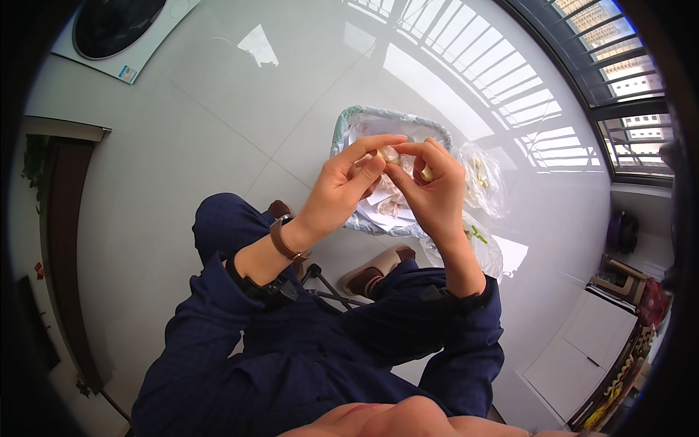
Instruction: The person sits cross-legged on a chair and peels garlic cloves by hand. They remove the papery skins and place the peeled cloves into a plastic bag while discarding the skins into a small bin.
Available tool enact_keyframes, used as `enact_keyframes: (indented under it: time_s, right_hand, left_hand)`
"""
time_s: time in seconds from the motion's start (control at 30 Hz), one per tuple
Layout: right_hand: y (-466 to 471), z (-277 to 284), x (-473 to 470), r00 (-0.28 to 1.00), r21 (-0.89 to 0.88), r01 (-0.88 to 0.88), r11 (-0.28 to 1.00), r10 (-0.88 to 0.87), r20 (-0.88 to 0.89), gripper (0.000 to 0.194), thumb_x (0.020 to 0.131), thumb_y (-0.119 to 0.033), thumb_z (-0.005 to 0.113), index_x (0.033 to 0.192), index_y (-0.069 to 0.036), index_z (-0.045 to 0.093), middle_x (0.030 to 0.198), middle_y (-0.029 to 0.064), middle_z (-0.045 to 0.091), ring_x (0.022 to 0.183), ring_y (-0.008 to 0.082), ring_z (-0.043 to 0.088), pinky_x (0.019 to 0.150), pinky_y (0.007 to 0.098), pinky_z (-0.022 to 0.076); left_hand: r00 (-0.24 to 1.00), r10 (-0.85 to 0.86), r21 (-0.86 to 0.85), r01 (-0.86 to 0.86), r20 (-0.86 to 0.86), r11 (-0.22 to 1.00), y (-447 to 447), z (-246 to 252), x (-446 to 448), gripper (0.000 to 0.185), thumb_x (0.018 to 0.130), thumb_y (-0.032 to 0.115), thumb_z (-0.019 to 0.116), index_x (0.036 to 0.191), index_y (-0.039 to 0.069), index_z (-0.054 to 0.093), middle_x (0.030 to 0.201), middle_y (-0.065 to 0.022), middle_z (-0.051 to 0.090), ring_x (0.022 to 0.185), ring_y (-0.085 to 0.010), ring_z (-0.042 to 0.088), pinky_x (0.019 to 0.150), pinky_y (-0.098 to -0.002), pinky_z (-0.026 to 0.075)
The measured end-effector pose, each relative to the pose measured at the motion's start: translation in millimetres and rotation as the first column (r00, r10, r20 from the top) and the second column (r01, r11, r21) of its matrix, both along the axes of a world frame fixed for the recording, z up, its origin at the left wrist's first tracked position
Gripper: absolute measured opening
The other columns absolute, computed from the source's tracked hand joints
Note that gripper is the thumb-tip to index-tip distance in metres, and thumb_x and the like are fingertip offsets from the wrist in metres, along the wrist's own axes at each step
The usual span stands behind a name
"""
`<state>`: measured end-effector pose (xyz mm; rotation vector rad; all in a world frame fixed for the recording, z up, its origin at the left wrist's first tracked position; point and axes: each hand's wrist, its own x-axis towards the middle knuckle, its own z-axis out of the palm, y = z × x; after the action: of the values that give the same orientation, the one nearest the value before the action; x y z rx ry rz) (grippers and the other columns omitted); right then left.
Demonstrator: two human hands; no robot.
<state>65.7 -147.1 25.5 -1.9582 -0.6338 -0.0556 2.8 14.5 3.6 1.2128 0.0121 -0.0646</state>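
Note:
Over the waste bin (349, 127), my left hand (337, 183) and my right hand (439, 191) meet with their fingertips around a garlic clove (388, 154). Both thumbs press against the clove from below. Another pale clove (426, 173) is tucked inside the curled fingers of my right hand. The bin is lined with a plastic bag and holds white paper and garlic skins (391, 207). My hands hide part of the bin's contents.
To the bin's right lie a clear plastic bag (481, 177) with pale yellow pieces inside and a second plastic bag (487, 252) showing green. My shoes (377, 269) flank dark metal legs (327, 284). A white cabinet (581, 333) stands at right, a front-loading washing machine (123, 38) at upper left.

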Motion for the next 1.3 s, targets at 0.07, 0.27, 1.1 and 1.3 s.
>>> enact_keyframes:
  time_s: [0.07,0.27,1.1,1.3]
  right_hand:
    - [1.6,-4.6,-3.2,0.999,0.015,0.027,1.000,-0.028,0.037,0.025,0.080,-0.005,0.085,0.102,-0.001,0.075,0.070,-0.0001,0.047,0.061,0.0086,0.041,0.054,0.0258,0.0328]
    - [-11.5,0.0,6.4,0.997,-0.055,-0.064,0.996,0.066,0.033,0.021,0.079,-0.001,0.084,0.099,-0.003,0.076,0.073,0.0014,0.056,0.063,0.0098,0.049,0.056,0.0260,0.0385]
    - [-6.6,3.5,-0.8,0.971,-0.088,0.033,0.996,-0.011,0.238,0.022,0.075,-0.003,0.083,0.097,-0.005,0.078,0.066,0.0051,0.049,0.052,0.0162,0.043,0.074,0.0298,0.0562]
    - [-1.8,1.1,-7.8,0.950,-0.104,0.110,0.988,-0.074,0.303,0.022,0.073,0.000,0.081,0.094,-0.006,0.077,0.072,0.0095,0.063,0.049,0.0155,0.048,0.065,0.0286,0.0546]
  left_hand:
    - [1.000,-0.018,0.020,0.019,-0.019,1.000,-0.7,-0.3,0.7,0.036,0.111,0.020,0.050,0.145,0.009,0.056,0.084,0.0065,0.053,0.070,-0.0018,0.039,0.061,-0.0180,0.034]
    - [0.999,-0.013,0.018,0.014,-0.042,1.000,3.4,-0.8,2.3,0.044,0.111,0.023,0.051,0.152,0.008,0.049,0.087,0.0055,0.055,0.072,-0.0031,0.042,0.063,-0.0183,0.036]
    - [0.969,0.191,0.224,-0.223,0.157,0.949,-9.4,-11.1,3.2,0.028,0.098,-0.008,0.059,0.124,-0.001,0.068,0.118,-0.0111,0.073,0.100,-0.0142,0.070,0.086,-0.0250,0.058]
    - [0.961,0.205,0.291,-0.252,0.184,0.923,-9.5,-8.4,2.0,0.031,0.096,-0.010,0.061,0.123,0.001,0.070,0.116,-0.0121,0.072,0.100,-0.0169,0.071,0.084,-0.0270,0.059]
